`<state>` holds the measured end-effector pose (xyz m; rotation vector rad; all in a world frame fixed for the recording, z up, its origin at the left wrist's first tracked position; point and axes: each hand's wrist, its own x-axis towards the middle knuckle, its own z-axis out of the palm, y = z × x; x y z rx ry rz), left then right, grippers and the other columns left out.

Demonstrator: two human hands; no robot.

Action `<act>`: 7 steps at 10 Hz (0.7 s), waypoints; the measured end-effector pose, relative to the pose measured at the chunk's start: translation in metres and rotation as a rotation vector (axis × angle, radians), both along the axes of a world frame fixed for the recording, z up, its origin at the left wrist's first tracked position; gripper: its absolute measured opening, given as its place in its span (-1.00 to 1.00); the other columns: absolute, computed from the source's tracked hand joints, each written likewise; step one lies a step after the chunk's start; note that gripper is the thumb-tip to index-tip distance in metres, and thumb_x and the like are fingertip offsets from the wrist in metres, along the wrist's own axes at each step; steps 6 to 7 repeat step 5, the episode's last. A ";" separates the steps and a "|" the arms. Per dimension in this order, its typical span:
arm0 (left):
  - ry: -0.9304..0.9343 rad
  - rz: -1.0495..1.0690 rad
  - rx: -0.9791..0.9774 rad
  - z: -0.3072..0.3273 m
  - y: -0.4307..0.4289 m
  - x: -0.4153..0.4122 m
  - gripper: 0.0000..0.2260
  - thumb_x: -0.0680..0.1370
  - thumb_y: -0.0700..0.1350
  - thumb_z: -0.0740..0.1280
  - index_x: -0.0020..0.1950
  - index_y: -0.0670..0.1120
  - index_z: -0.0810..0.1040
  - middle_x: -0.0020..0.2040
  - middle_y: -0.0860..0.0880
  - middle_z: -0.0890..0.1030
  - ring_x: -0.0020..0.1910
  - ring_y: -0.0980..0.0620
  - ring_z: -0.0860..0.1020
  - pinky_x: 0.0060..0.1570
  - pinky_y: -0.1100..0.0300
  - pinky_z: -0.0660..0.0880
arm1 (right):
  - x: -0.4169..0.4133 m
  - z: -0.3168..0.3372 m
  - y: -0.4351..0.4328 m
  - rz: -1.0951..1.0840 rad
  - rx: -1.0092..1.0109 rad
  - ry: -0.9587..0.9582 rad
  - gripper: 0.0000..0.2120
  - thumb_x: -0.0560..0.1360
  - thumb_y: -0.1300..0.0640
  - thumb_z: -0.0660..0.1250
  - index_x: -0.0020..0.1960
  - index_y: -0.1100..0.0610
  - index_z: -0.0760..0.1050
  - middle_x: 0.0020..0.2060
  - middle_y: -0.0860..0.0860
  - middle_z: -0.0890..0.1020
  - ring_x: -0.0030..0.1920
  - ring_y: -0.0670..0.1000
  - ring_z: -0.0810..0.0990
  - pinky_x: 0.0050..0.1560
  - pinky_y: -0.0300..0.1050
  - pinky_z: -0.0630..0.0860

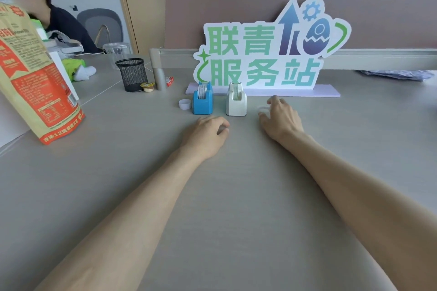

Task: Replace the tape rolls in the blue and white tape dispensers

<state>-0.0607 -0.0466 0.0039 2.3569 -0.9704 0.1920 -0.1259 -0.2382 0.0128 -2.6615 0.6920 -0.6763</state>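
A blue tape dispenser (202, 101) and a white tape dispenser (236, 102) stand side by side on the grey desk, each with a roll seated in it. A small white tape roll (185, 104) lies just left of the blue one. My left hand (208, 133) rests on the desk in front of both dispensers, its fingers curled under with nothing seen in them. My right hand (281, 117) lies to the right of the white dispenser, fingers spread over a clear tape roll (263, 109) that blurs into the desk; whether the fingers grip it is unclear.
A cut-out sign (272, 47) stands right behind the dispensers against the partition. Left of them are a black mesh pen cup (131, 75), a small round container (147, 86), a small red-and-white box (169, 81) and a big orange snack bag (35, 82). A person sits at far left.
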 end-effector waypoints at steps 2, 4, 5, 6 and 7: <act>-0.022 0.006 0.010 0.000 -0.001 -0.002 -0.81 0.58 -0.09 0.21 0.11 -0.04 0.57 0.11 -0.01 0.59 0.16 -0.03 0.50 0.10 0.05 0.48 | 0.019 0.001 -0.011 0.002 0.025 0.059 -0.60 0.59 0.11 0.17 0.38 0.23 0.24 0.29 0.25 0.45 0.20 0.33 0.49 0.11 0.11 0.44; -0.007 -0.006 0.020 -0.001 0.000 -0.004 -0.80 0.58 -0.10 0.20 0.12 -0.04 0.56 0.13 -0.03 0.58 0.16 -0.04 0.51 0.11 0.02 0.49 | 0.012 0.002 -0.005 0.035 0.107 0.014 -0.77 0.52 0.20 0.13 0.16 0.21 0.25 0.14 0.21 0.61 0.03 0.31 0.57 0.04 0.13 0.53; -0.005 0.018 0.016 -0.001 0.001 -0.003 -0.80 0.59 -0.10 0.19 0.13 -0.04 0.56 0.15 -0.03 0.58 0.17 -0.04 0.51 0.11 0.03 0.49 | 0.006 -0.004 -0.001 0.052 0.079 0.021 -0.64 0.54 0.17 0.14 0.33 0.22 0.27 0.26 0.22 0.53 0.15 0.32 0.53 0.16 0.11 0.49; -0.005 0.018 0.016 -0.001 0.001 -0.003 -0.80 0.59 -0.10 0.19 0.13 -0.04 0.56 0.15 -0.03 0.58 0.17 -0.04 0.51 0.11 0.03 0.49 | 0.006 -0.004 -0.001 0.052 0.079 0.021 -0.64 0.54 0.17 0.14 0.33 0.22 0.27 0.26 0.22 0.53 0.15 0.32 0.53 0.16 0.11 0.49; -0.005 0.018 0.016 -0.001 0.001 -0.003 -0.80 0.59 -0.10 0.19 0.13 -0.04 0.56 0.15 -0.03 0.58 0.17 -0.04 0.51 0.11 0.03 0.49 | 0.006 -0.004 -0.001 0.052 0.079 0.021 -0.64 0.54 0.17 0.14 0.33 0.22 0.27 0.26 0.22 0.53 0.15 0.32 0.53 0.16 0.11 0.49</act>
